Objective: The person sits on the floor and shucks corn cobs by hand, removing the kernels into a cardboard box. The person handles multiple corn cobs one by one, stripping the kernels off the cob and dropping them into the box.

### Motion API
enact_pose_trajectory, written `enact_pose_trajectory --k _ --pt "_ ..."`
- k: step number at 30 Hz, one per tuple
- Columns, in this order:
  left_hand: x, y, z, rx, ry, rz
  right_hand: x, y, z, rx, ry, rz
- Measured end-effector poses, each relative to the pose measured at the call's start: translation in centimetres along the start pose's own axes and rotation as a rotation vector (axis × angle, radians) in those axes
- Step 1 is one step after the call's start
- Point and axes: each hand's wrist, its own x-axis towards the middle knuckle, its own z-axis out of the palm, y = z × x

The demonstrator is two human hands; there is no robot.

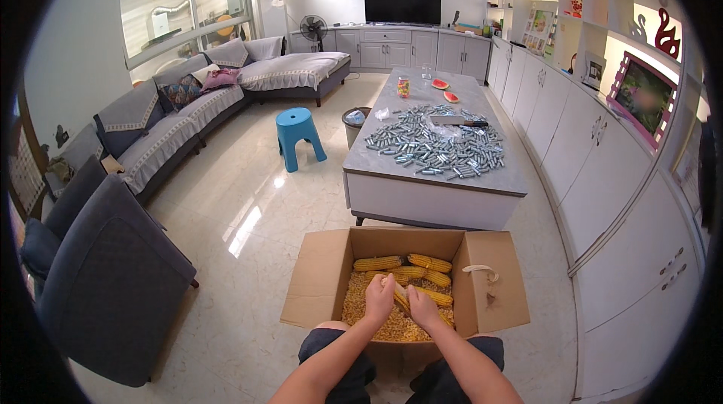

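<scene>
Both my hands are over an open cardboard box [301, 280] in front of my knees. My left hand [379, 297] is closed around one end of a corn cob [401, 295], and my right hand [422, 304] is closed on its other end. The cob lies slantwise between them; a pale bare strip shows next to yellow kernels. Loose yellow corn kernels [360, 300] cover the box's bottom. Several whole corn cobs [429, 262] lie on them toward the box's far side. My fingers partly hide the held cob.
Beyond the box stands a grey-topped table [361, 161] with many small metal cylinders [437, 146], a cleaver [458, 121], watermelon slices [450, 97] and a jar [404, 88]. A blue stool [299, 133] and a bin [352, 127] stand left of it. A grey armchair [113, 276] is at left, white cabinets [602, 167] at right.
</scene>
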Motion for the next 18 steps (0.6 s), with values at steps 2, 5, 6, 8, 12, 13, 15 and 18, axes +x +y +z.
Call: enact_pose_trajectory --k 2,5,6,8,12,13,15,18 --pt "0.0 0.1 0.1 -0.040 0.004 0.021 0.6 1.1 0.3 0.084 -0.027 -0.022" --pt "0.8 -1.1 0.0 -0.136 0.068 -0.007 0.7 1.7 0.4 0.166 -0.052 -0.177" --pt "1.5 -2.0 -0.3 -0.166 0.094 -0.064 0.6 1.7 0.4 0.187 -0.058 -0.249" --pt "1.8 -2.3 -0.7 -0.182 0.115 -0.133 -0.2 0.4 -0.7 0.062 -0.139 -0.212" --pt "1.6 -1.3 -0.8 -0.144 0.104 -0.142 -0.9 0.2 -1.0 0.030 -0.133 -0.228" --pt "1.5 -1.2 -0.8 -0.139 0.105 -0.138 -1.0 -0.1 -1.1 0.002 -0.116 -0.216" --pt "1.4 -1.3 -0.8 -0.119 0.105 -0.109 -1.4 -0.8 -1.1 -0.052 -0.084 -0.191" --pt "1.0 -1.0 -0.5 -0.046 0.132 -0.006 -1.1 0.0 -0.2 -0.116 0.022 -0.111"
